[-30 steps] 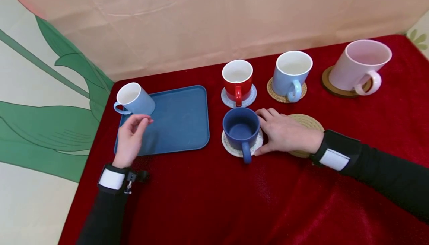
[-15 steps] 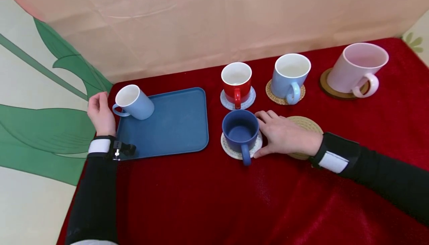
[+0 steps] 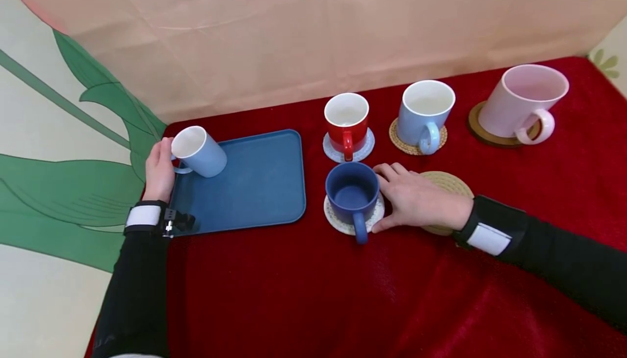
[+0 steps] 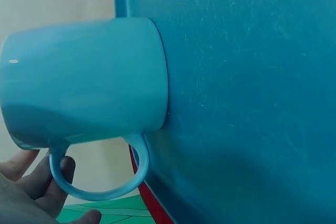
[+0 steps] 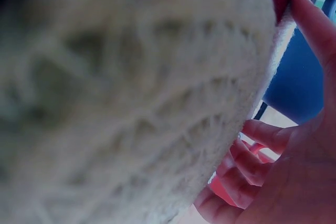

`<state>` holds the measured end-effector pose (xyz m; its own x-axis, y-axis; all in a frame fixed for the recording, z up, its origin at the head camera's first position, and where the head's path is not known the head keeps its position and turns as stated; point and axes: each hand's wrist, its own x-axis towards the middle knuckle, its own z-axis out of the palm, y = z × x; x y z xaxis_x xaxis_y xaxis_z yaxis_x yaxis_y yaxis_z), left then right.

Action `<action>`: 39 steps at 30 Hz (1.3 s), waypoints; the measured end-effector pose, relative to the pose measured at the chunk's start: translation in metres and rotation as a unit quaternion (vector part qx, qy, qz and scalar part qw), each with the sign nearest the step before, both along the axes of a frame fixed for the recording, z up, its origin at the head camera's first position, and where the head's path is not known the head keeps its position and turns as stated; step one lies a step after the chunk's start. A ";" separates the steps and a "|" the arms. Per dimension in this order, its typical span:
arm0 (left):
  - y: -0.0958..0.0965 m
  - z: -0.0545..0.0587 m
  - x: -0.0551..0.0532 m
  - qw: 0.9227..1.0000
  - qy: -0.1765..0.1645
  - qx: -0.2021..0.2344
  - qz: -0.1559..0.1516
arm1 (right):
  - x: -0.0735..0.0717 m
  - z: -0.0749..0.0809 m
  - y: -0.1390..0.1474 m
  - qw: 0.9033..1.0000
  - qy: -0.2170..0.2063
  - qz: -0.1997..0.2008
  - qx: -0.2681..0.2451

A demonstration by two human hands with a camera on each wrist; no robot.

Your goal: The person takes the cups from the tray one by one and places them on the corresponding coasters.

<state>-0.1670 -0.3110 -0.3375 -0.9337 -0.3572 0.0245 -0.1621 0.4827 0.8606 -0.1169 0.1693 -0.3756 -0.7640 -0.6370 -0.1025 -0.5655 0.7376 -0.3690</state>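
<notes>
My left hand [image 3: 159, 170] is at the handle of a light blue mug [image 3: 203, 156], which stands upright at the left end of a blue tray [image 3: 259, 205]. In the left wrist view, the fingers [image 4: 58, 182] lie just behind the handle, with the thumb apart from it. My right hand [image 3: 416, 197] rests on the right beside a dark blue mug [image 3: 350, 192], thumb and fingers spread along the edge of the white coaster [image 3: 338, 222] beneath it. How firmly these fingers touch mug or coaster is unclear.
Behind the dark blue mug stands a red mug [image 3: 346, 124] on a pale blue coaster. A second light blue mug [image 3: 423, 110] and a large pink mug [image 3: 519, 102] stand on coasters to the right. A straw coaster [image 3: 448, 181] lies partly beneath my right wrist.
My left hand moved left from over the tray to beyond its left edge, then came in to the light blue mug's handle. My right hand and the mugs kept their places.
</notes>
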 end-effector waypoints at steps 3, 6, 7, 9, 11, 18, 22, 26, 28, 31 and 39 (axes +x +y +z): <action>0.000 -0.001 0.002 1.000 -0.002 0.000 0.003 | 0.000 -0.001 0.001 1.000 0.003 0.001 -0.002; -0.001 -0.003 0.004 1.000 -0.020 0.011 -0.011 | 0.001 -0.001 0.001 1.000 0.004 0.004 -0.002; -0.001 -0.003 0.005 0.999 -0.025 0.015 -0.017 | 0.001 0.000 0.000 1.000 0.003 0.005 -0.003; -0.002 -0.003 0.007 0.998 -0.033 0.028 -0.038 | 0.001 0.000 0.000 1.000 0.001 0.006 -0.003; -0.002 -0.003 0.008 0.995 -0.041 0.055 -0.072 | 0.001 0.001 0.000 1.000 -0.001 0.005 -0.002; 0.000 -0.004 0.009 0.978 -0.084 0.092 -0.165 | 0.000 0.000 0.000 1.000 -0.005 0.003 0.002; 0.000 -0.005 0.005 0.987 -0.080 -0.035 -0.133 | 0.000 0.000 0.000 1.000 -0.002 0.002 0.002; -0.001 -0.008 0.000 0.988 -0.093 0.014 -0.121 | 0.000 -0.001 -0.001 1.000 -0.003 0.000 0.002; 0.000 -0.010 -0.002 0.984 -0.102 0.076 -0.125 | 0.000 -0.002 -0.001 1.000 -0.004 0.001 0.001; 0.000 -0.012 -0.002 0.977 -0.104 0.128 -0.134 | -0.001 -0.002 -0.001 1.000 -0.004 0.002 0.000; 0.005 -0.012 0.004 0.967 -0.121 0.166 -0.152 | -0.001 -0.002 0.000 1.000 0.003 0.005 -0.001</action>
<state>-0.1631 -0.3065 -0.3493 -0.9606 -0.0163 -0.2776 -0.2731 0.2429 0.9308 -0.1182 0.1693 -0.3775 -0.7589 -0.6441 -0.0961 -0.5744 0.7316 -0.3672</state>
